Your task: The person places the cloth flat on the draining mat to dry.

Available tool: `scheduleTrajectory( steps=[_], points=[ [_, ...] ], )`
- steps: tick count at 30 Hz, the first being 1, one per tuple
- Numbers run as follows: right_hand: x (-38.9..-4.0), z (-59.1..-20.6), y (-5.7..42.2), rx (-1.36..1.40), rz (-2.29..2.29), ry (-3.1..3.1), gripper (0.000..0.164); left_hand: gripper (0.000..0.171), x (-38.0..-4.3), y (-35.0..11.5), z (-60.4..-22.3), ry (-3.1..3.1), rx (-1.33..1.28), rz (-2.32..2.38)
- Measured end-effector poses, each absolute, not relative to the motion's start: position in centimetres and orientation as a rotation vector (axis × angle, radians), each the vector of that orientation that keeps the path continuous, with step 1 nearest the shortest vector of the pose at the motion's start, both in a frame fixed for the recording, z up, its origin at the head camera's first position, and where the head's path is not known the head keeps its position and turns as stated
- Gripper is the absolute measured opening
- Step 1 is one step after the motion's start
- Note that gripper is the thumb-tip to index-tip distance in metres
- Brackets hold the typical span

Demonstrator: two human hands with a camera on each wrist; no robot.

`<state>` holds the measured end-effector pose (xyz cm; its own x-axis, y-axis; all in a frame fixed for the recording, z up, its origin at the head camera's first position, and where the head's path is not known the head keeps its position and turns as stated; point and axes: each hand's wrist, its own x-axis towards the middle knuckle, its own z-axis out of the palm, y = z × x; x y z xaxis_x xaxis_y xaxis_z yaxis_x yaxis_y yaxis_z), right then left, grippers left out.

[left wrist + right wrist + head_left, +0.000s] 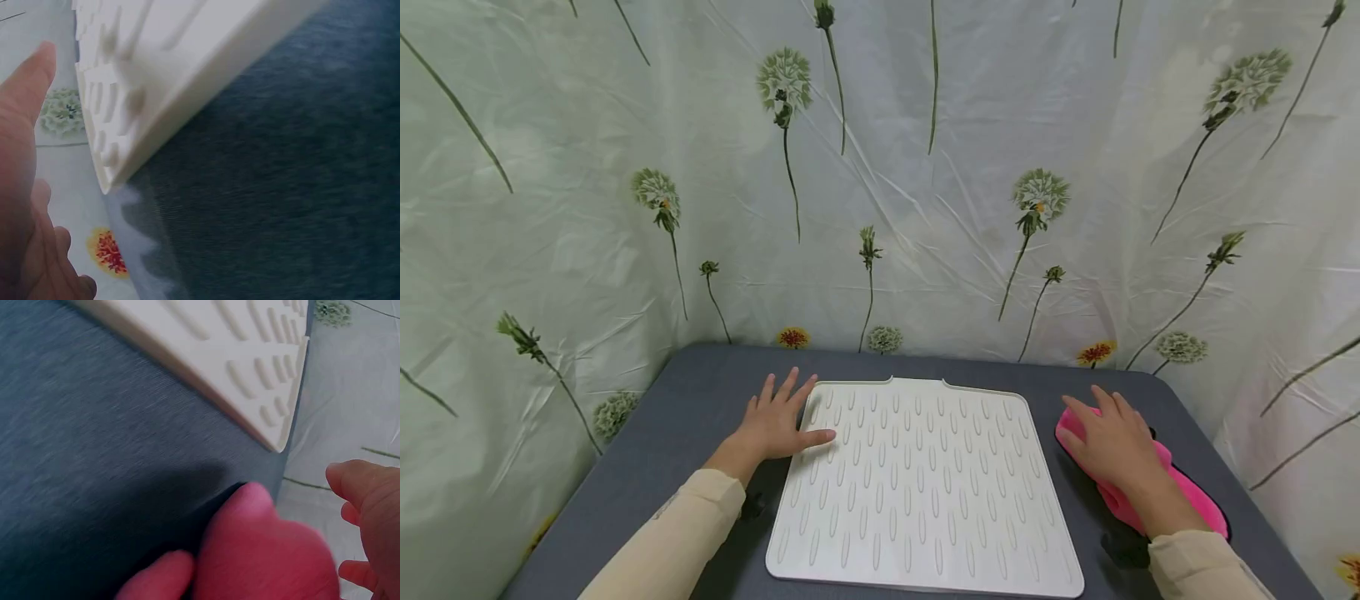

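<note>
A white rectangular board [917,492] with rows of raised oval ridges lies flat in the middle of the table. Over its far left corner, my left hand [778,423] hovers with fingers spread and holds nothing. In the left wrist view that hand [28,181] shows beside the corner of the board [156,81]. My right hand [1112,442], fingers extended, is over a soft pink item with a black edge [1201,498], partly covering it. The right wrist view shows two rounded pink lobes [262,556] below and left of the hand [375,519].
A dark grey cloth [722,371] covers the table. Behind and to both sides hangs a pale curtain [940,250] printed with dandelions. The pink item lies near the table's right edge, with a strip of grey cloth between it and the board.
</note>
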<state>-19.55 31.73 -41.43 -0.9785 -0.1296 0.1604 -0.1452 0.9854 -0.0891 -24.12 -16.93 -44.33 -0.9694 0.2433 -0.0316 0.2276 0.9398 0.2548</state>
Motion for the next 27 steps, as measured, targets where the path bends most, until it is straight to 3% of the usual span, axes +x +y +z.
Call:
scheduleTrajectory(
  steps=[18,27],
  points=[
    [-17.1,-43.8,34.9,0.115,0.115,-3.037,0.062,0.106,-23.1,-17.8,-46.3,2.837,0.430,0.467],
    [-15.9,-44.5,35.9,-0.023,0.314,-3.176,0.094,0.103,-23.3,-17.8,-46.1,2.808,0.442,0.467]
  ],
)
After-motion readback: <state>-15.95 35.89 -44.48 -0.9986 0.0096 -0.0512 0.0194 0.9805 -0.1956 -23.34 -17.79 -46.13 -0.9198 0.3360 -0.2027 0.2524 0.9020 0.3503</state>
